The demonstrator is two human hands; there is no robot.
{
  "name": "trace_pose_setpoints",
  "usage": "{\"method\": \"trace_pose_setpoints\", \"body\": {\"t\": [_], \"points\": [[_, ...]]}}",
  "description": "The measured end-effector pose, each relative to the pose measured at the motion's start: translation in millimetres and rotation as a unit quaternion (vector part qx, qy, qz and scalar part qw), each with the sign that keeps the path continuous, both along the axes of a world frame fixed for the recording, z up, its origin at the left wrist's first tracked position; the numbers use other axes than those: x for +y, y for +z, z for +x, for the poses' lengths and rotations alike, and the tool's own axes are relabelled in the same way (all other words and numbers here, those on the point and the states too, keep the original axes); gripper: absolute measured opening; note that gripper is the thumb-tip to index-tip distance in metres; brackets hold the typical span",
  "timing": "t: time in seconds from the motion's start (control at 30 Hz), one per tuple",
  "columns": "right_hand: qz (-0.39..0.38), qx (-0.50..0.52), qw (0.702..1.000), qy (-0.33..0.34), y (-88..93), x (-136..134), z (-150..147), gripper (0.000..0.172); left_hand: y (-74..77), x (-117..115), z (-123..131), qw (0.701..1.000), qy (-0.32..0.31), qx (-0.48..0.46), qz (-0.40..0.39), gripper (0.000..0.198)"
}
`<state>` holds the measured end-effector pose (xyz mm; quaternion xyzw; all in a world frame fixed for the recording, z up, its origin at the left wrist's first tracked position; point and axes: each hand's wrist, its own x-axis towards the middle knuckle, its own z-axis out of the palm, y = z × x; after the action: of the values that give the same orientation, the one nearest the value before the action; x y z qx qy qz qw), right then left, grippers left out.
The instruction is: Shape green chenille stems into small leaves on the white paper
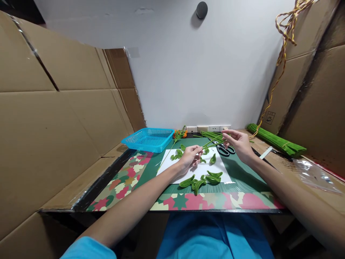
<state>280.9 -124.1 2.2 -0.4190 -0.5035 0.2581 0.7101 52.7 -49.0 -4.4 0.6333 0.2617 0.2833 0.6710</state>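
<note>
My left hand (190,157) hovers over a white sheet of paper (172,166), its fingers pinched on the near end of a thin green pipe cleaner (212,141). My right hand (238,143) is raised a little to the right and pinches the far part of the same green stem. Several folded green pipe-cleaner leaves (201,180) lie on the paper below my hands, and more lie near my left hand (176,154). Black-handled scissors (225,150) rest just under my right hand.
A blue plastic basket (149,139) stands at the back left of the green mat (239,172). Orange flowers on a stem (179,134) lie beside it. A bundle of green pipe cleaners (275,139) lies at the right. Cardboard walls (54,118) enclose both sides.
</note>
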Motion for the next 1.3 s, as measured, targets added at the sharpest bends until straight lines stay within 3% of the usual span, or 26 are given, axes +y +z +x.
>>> {"method": "trace_pose_setpoints", "body": {"t": [0.23,0.53,0.87,1.3], "points": [[-0.044,0.070,0.994,0.076,5.5,-6.2,-7.8,0.063,1.7,2.1,-1.4,0.999,-0.008,-0.030,-0.010,0.043],[-0.038,0.052,0.990,0.126,3.2,-6.3,-13.6,0.047,0.3,0.5,-0.5,0.999,-0.029,-0.029,-0.010,0.044],[-0.015,0.007,0.998,0.054,-1.0,-1.4,-7.1,0.040,2.1,-2.4,-0.4,0.999,-0.027,-0.002,-0.019,0.041],[-0.025,-0.039,0.998,0.046,-5.6,-1.2,-11.8,0.042,-4.8,5.2,2.4,0.999,0.053,-0.008,0.008,0.033]]}}
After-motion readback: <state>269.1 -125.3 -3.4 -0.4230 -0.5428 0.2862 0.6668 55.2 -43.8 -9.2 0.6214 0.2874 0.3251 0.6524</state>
